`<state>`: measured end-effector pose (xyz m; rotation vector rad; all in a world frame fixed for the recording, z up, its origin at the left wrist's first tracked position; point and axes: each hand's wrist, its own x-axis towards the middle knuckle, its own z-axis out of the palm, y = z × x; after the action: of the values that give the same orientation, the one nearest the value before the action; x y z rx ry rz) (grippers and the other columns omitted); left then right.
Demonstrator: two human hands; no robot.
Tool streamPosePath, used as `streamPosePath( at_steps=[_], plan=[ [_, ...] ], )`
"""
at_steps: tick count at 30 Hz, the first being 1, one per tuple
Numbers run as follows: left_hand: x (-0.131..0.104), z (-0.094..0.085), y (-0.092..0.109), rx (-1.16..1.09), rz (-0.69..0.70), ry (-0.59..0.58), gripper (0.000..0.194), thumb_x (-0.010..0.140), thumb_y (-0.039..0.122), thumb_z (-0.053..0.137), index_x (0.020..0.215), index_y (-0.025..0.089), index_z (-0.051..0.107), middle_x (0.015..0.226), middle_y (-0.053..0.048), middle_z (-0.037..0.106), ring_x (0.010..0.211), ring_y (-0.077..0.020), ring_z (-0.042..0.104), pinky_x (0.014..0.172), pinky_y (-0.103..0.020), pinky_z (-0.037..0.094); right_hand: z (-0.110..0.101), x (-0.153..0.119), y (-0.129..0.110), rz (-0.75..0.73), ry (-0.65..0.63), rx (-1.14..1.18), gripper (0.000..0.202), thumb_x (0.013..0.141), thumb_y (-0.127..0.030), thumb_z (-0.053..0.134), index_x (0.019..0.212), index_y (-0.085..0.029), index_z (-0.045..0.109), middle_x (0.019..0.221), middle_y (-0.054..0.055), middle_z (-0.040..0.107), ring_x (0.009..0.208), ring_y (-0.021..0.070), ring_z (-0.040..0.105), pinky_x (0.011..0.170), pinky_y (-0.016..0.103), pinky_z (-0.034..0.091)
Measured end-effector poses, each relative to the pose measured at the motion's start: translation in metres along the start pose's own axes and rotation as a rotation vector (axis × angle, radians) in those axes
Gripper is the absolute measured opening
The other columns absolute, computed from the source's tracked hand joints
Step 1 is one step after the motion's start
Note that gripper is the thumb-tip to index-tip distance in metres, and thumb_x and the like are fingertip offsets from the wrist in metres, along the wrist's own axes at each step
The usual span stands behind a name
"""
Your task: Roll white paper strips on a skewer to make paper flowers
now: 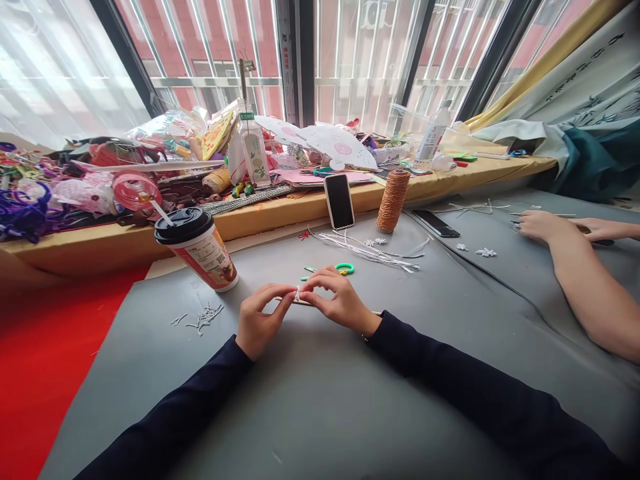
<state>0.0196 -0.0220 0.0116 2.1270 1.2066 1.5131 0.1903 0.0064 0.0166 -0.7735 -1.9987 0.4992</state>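
My left hand (263, 315) and my right hand (340, 299) meet over the grey table, each pinching a small knotted piece of white cord (298, 293) between thumb and fingertips. Under my right hand a thin stick lies on the table, mostly hidden. Just beyond my fingers rest scissors with green handles (345, 269), partly covered by my right hand. Farther back lies a bundle of long white cords (370, 248), with small white knotted flowers (376, 242) beside it. Short white cord clippings (204, 319) are scattered left of my left hand.
A lidded paper cup with a straw (200, 250) stands at left. A phone (339, 202) leans against the ledge, near a spool of brown cord (393, 201). Another phone (436, 223) lies flat. At right, a co-worker's hands (543, 225) work near more white flowers (485, 253). Craft clutter fills the sill.
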Motion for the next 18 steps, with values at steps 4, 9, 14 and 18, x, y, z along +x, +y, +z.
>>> streamPosePath(
  at_steps=[4,9,14,18],
  plan=[
    [0.001,0.002,-0.002,-0.089,-0.069,-0.019,0.023,0.074,0.024,0.057,0.095,0.018,0.062,0.093,-0.007,0.062,0.083,-0.0161,0.059,0.078,-0.03,0.048,-0.005,0.002,0.0,0.137,-0.073,0.06,0.022,0.082,-0.037,0.047,0.077,-0.02,0.062,0.071,0.0,0.06,0.074,0.0122,0.046,0.065,0.025,0.04],
    [-0.002,0.005,-0.005,-0.255,-0.222,-0.037,0.033,0.072,0.027,0.06,0.103,0.017,0.058,0.088,-0.006,0.064,0.082,-0.0159,0.061,0.078,-0.031,0.05,-0.003,0.003,0.006,0.159,-0.137,0.083,0.026,0.084,-0.036,0.043,0.077,-0.019,0.062,0.073,0.0,0.061,0.075,0.0119,0.048,0.065,0.024,0.038],
    [-0.004,0.008,-0.004,-0.343,-0.373,-0.049,0.034,0.069,0.028,0.063,0.101,0.017,0.059,0.091,-0.007,0.065,0.082,-0.0169,0.062,0.076,-0.03,0.052,0.003,0.0,0.009,0.177,-0.105,0.029,0.027,0.083,-0.037,0.044,0.074,-0.019,0.061,0.07,0.0,0.059,0.068,0.0107,0.045,0.064,0.025,0.037],
    [-0.003,0.008,-0.006,-0.366,-0.44,-0.042,0.031,0.068,0.029,0.063,0.096,0.015,0.06,0.088,-0.007,0.066,0.079,-0.0179,0.063,0.075,-0.031,0.052,0.006,-0.002,0.006,0.184,-0.078,0.044,0.025,0.081,-0.036,0.047,0.099,-0.02,0.055,0.078,0.0,0.06,0.07,0.0108,0.048,0.065,0.025,0.04]
  ],
)
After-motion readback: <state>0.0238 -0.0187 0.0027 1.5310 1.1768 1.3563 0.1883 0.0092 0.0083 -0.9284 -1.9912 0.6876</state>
